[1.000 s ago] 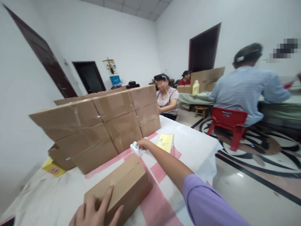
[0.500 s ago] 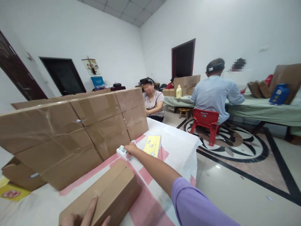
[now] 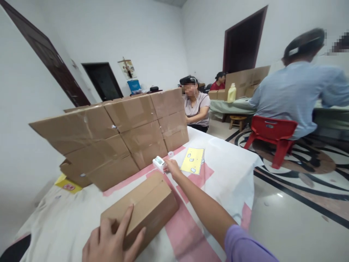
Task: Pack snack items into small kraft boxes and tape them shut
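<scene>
My left hand (image 3: pixel 113 242) lies flat with fingers spread on the near end of a closed brown cardboard box (image 3: pixel 141 207) on the table. My right arm reaches forward in a purple sleeve. My right hand (image 3: pixel 171 166) is closed on a small white device (image 3: pixel 159 163) that sits just beyond the box, at the foot of the stacked boxes. A yellow sheet with small white stickers (image 3: pixel 193 160) lies right of that hand. A small roll of tape (image 3: pixel 171 154) sits just behind it.
A wall of taped cardboard boxes (image 3: pixel 117 136) stands across the table, which has a white and pink cloth (image 3: pixel 226 171). A yellow packet (image 3: pixel 68 185) lies at the left. Other people sit behind and at a green table right; a red chair (image 3: pixel 271 136) stands there.
The view swung back and forth while both hands stayed put. My right hand stays on the white device and my left on the box.
</scene>
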`<state>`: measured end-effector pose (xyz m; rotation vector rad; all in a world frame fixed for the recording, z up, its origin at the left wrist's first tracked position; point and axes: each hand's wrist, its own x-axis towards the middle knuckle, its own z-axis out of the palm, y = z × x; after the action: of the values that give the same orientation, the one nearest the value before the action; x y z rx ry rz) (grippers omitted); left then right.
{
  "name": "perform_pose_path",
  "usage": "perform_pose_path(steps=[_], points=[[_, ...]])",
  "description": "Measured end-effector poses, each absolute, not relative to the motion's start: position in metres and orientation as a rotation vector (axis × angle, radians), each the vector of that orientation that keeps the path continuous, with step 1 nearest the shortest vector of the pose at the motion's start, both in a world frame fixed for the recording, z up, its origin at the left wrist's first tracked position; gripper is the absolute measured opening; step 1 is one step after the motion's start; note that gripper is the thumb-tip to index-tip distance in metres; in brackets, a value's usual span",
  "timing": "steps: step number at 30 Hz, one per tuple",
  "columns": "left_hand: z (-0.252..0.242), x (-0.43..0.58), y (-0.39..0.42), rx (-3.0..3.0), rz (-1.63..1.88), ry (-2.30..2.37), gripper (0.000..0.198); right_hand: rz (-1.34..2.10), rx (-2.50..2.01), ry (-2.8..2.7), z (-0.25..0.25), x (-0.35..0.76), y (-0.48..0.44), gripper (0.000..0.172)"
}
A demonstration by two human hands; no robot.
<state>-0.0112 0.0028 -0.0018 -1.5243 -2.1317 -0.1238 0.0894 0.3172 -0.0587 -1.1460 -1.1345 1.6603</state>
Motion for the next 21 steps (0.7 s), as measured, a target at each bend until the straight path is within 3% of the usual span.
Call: perform_pose_path(steps=[10, 21], points=[[0.0054, -0.003, 0.002, -1.503, -0.116, -2.041, 0.053, 1.738, -1.067, -0.993, -0.0637, 0.089, 0.3208, 0.04], [0.0048, -0.0004, 0.0028, -1.461, -0.1, -2.056, 0.051, 1.775, -1.059, -0.891, -0.0595, 0.0934, 0.3191, 0.03]])
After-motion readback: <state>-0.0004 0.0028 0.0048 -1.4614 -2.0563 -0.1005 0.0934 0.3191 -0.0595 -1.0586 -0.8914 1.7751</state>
